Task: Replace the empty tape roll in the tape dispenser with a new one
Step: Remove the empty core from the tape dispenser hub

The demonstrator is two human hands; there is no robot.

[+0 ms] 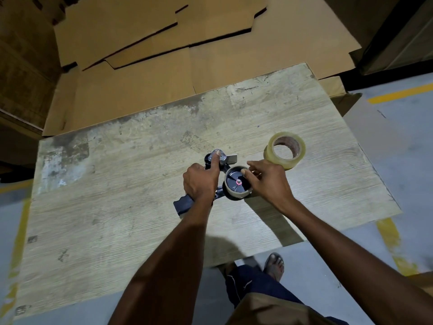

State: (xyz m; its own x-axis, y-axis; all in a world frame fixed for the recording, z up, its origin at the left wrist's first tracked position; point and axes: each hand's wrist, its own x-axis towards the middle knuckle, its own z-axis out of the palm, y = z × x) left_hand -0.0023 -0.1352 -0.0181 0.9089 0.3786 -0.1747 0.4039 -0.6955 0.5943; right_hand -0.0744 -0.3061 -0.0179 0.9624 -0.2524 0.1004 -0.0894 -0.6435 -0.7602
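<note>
Tape dispenser (pixel 185 205), gripped by the left hand (pixel 201 181), points its handle lower-left. Right hand (pixel 269 181) pinches the empty roll (pixel 237 197) on its hub.

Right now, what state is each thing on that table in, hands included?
tape dispenser: lying on the table, held down.
empty tape roll: still on the dispenser's hub.
new tape roll: lying flat on the table, untouched.
left hand: grips the tape dispenser, forefinger straight along its front.
right hand: pinches the empty tape roll's rim.
</note>
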